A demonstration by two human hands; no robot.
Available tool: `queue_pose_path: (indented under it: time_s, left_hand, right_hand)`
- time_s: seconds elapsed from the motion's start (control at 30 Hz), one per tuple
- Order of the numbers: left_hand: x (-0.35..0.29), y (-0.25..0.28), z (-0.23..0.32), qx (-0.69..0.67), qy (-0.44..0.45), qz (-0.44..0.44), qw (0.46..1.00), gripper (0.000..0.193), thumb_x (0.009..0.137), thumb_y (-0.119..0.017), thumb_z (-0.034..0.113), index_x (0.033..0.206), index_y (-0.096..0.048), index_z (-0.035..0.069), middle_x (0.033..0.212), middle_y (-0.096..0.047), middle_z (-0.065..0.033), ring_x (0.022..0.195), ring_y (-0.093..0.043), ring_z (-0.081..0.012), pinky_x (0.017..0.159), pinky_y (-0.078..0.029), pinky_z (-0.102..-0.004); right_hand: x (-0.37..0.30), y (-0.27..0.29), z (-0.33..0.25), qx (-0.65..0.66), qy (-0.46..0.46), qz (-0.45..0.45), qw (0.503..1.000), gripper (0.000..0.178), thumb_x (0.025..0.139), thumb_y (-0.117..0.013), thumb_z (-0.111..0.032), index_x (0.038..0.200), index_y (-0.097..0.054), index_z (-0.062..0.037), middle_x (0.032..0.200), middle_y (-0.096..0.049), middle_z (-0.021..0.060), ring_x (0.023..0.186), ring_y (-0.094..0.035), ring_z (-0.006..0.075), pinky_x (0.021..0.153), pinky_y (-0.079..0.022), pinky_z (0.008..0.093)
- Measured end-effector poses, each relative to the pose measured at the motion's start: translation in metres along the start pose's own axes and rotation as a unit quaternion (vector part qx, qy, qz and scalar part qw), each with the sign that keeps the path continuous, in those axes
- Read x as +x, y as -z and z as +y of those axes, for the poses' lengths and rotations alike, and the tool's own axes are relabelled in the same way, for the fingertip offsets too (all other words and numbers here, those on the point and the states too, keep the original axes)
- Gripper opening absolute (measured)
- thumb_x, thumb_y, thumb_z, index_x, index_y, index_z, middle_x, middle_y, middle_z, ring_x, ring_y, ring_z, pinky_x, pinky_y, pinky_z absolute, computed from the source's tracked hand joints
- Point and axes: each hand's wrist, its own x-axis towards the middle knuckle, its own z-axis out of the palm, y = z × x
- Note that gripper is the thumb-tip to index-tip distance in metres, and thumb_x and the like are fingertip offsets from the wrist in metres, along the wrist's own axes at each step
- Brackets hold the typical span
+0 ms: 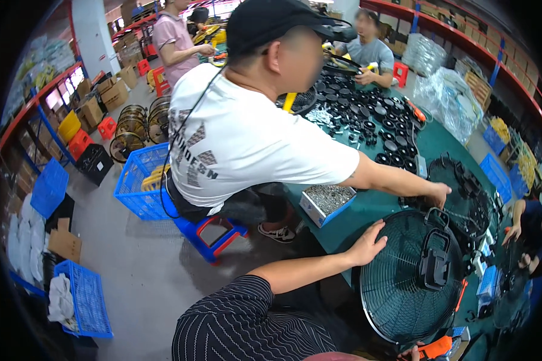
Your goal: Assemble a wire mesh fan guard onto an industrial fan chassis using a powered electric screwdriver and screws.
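Observation:
A round black fan guard (pixel 397 277) of wire mesh stands tilted in front of me, with a black handle and bracket (pixel 435 262) on it. My left hand (pixel 366 245) lies at the guard's upper left rim, fingers stretched out. At the lower edge my right hand (pixel 412 352) shows only in part, close to the guard's bottom rim. Beside it is an orange tool (pixel 435 348); whether the hand grips it or the rim is hidden. A co-worker's hand (pixel 438 195) reaches over the table just past the guard, near another black fan guard (pixel 457 174).
The green table (pixel 430 135) carries many black round parts (pixel 391 123) and an open box of small metal pieces (pixel 326 201). A person in a white shirt (pixel 253 135) sits close on the left, on a blue stool (pixel 208 237). Another person's hands (pixel 515 231) work at the right.

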Motion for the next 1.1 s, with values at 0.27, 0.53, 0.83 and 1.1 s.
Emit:
queue_pose_path:
  time_s: [0.27,0.53,0.83,1.1]
  left_hand:
    - [-0.049,-0.015,0.017,-0.005,-0.015,0.147,0.989,0.058,0.095,-0.06,0.021,0.14,-0.035,-0.007,0.15,-0.031,-0.0282,0.14,-0.031,-0.0413,0.116,-0.027,-0.0431]
    - [-0.065,-0.008,0.031,0.04,0.008,0.108,0.993,0.067,0.092,-0.066,0.022,0.145,-0.031,-0.001,0.152,-0.024,-0.0263,0.142,-0.026,-0.0418,0.115,-0.026,-0.0465]
    - [0.026,0.173,0.091,0.382,-0.228,0.068,0.893,0.019,0.081,-0.061,0.005,0.099,-0.064,0.004,0.098,-0.065,-0.0143,0.088,-0.065,-0.0361,0.075,-0.053,-0.0445]
    - [0.08,0.199,0.067,0.62,-0.007,-0.16,0.768,0.022,0.078,-0.066,0.013,0.099,-0.071,0.007,0.101,-0.067,-0.013,0.091,-0.067,-0.0345,0.079,-0.054,-0.046]
  right_hand:
    - [0.052,0.003,-0.039,0.029,-0.071,-0.024,0.997,0.016,0.09,-0.067,-0.025,0.095,-0.061,-0.011,0.083,-0.067,0.002,0.074,-0.063,0.015,0.065,-0.052,0.0321]
    - [0.096,0.015,-0.061,0.052,-0.092,-0.037,0.994,0.027,0.091,-0.066,-0.035,0.081,-0.059,-0.0114,0.065,-0.053,-0.002,0.052,-0.045,0.0092,0.044,-0.035,0.0241]
    - [0.027,-0.011,-0.06,0.039,0.379,0.27,0.884,0.022,0.081,-0.076,-0.004,0.097,-0.061,0.0029,0.086,-0.063,0.0105,0.067,-0.057,0.0166,0.059,-0.051,0.0316]
    - [0.047,0.013,-0.01,-0.063,0.387,0.243,0.887,0.027,0.095,-0.064,-0.01,0.118,-0.057,0.0028,0.082,-0.059,0.0033,0.066,-0.053,0.0075,0.056,-0.043,0.0205]
